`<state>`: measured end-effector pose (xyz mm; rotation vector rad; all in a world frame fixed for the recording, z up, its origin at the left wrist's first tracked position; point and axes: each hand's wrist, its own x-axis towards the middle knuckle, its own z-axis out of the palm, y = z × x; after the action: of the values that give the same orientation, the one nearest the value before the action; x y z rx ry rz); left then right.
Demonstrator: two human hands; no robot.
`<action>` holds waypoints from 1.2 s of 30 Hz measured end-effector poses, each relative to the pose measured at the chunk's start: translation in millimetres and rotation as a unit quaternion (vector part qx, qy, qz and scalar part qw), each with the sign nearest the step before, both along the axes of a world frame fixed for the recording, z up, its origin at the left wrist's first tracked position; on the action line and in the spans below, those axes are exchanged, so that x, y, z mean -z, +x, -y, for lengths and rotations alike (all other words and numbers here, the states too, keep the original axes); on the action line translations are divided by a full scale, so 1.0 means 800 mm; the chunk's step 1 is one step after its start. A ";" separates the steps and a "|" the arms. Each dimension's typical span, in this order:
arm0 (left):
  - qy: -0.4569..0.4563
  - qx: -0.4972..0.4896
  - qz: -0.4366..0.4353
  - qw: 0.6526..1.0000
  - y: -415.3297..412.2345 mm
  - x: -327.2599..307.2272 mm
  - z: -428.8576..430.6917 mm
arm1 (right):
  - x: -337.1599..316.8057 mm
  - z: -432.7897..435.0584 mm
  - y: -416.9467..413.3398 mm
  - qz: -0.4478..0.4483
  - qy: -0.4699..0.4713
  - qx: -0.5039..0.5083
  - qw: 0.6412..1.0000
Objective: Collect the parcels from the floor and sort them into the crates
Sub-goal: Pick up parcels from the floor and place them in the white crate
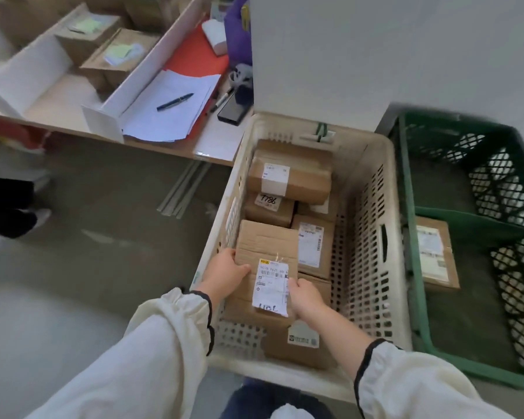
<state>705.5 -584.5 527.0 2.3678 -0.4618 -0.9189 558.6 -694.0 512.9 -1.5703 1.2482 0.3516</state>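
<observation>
Inside the beige plastic crate (372, 237), with its slotted walls and perforated floor, I saw the flat cardboard parcel (263, 246) held between both hands. The left hand (224, 272) gripped its left edge, thumb laid across the creased brown top. The right hand (304, 297) clasped the right edge beside the white paper label (271, 285), whose lower corner curled loose. I could not tell whether the parcel rested on the other boxes (297, 176) packed under and behind it, all matte cardboard, taped and labelled. Just to the right stood the green crate (409, 207), its walls a diamond lattice, with a single box (436, 255) lying flat by its left wall. On the desk to the left, a dark pen (175, 101) lay on loose white sheets (170, 122).
</observation>
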 end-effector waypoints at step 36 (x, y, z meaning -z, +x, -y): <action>0.282 0.097 0.075 0.952 -0.053 0.067 -0.033 | 0.077 -0.057 -0.012 -0.086 0.138 -0.033 0.986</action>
<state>663.2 -558.2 473.4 2.9690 -0.5551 -1.0720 549.3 -648.2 451.2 -1.3659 1.2221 0.6855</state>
